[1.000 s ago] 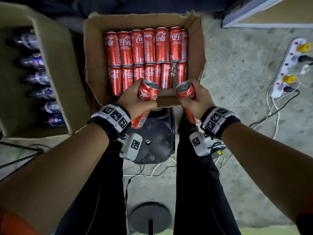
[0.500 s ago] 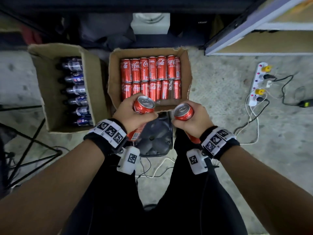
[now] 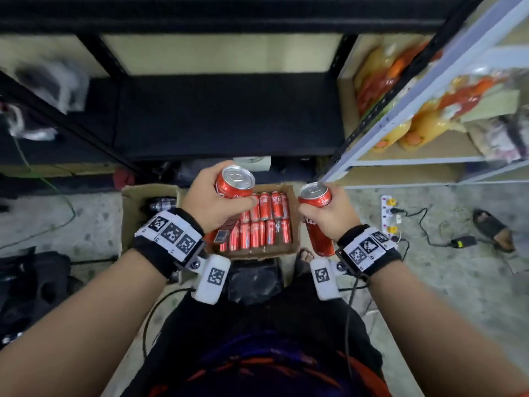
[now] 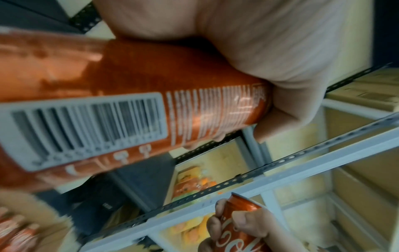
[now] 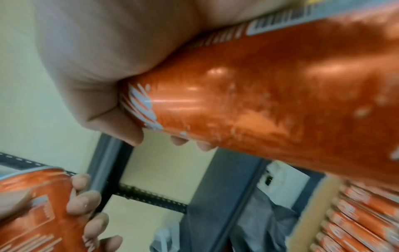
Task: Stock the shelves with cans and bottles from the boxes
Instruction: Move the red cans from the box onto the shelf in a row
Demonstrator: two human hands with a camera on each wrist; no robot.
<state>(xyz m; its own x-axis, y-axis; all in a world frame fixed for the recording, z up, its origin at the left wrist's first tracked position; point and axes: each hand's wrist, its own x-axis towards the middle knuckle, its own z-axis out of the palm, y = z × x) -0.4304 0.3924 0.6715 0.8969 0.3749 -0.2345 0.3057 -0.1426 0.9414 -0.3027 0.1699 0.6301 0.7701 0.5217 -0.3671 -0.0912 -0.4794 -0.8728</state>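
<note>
Left hand: my left hand [image 3: 213, 200] is wrapped round a red aluminium cola can [image 3: 233, 186], silver top facing up at me; the left wrist view shows its barcode panel [image 4: 90, 126] under my curled fingers [image 4: 280, 105].
Right hand: my right hand [image 3: 333, 216] grasps a second red cola can [image 3: 315, 196], tilted, its base pointing down past my wrist.
Where the cans are: both are held up in the air above the open brown cardboard box [image 3: 294, 196] of red cans [image 3: 266, 222] on the floor, apart from each other, in front of the shelves.
Shelf ahead: a dark metal shelving unit [image 3: 226, 116] with a bare black board.
Shelf to the right: a pale grey metal rack [image 3: 400, 116] holding yellow and orange packets [image 3: 423, 124], blurred.
Left box: another cardboard box [image 3: 134, 202] with dark bottles [image 3: 161, 203], just beside the can box.
Floor: grey concrete with a white power strip [image 3: 388, 216] and cables.
</note>
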